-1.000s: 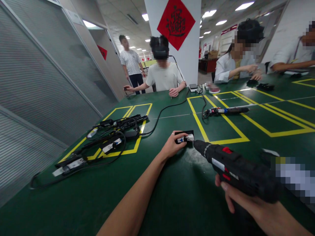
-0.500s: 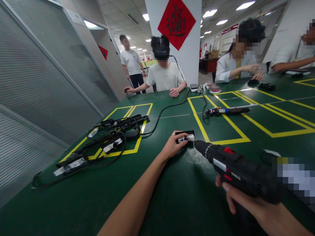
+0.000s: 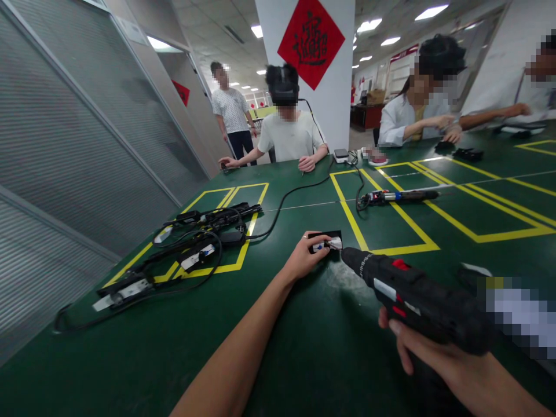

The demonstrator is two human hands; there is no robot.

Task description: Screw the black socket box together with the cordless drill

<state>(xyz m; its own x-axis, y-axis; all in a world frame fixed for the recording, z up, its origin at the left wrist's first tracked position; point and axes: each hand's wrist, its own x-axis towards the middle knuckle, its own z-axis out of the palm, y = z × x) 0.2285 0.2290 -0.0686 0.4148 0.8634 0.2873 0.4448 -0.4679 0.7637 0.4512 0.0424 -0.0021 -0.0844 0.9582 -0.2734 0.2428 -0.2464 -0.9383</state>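
Note:
My left hand (image 3: 304,258) grips a small black part with a white face (image 3: 334,243) and holds it on the green table (image 3: 195,359). In my right hand (image 3: 434,347) is a black and red power drill (image 3: 412,289), its fingers wrapped round the handle. The drill points left, and its tip is at the right end of the small part. Whether the bit touches the part is too small to tell. Pale dust lies on the table just below the tip.
Black devices with cables (image 3: 204,237) lie at the left inside yellow tape. A wired tool (image 3: 399,197) lies right of centre. A blurred-out item (image 3: 521,313) is at the right edge. People sit across the table; another person stands behind.
The drill and my right hand have shifted very slightly left in view. At the far right, a person's arm has moved left. My left hand keeps its grip on the small part.

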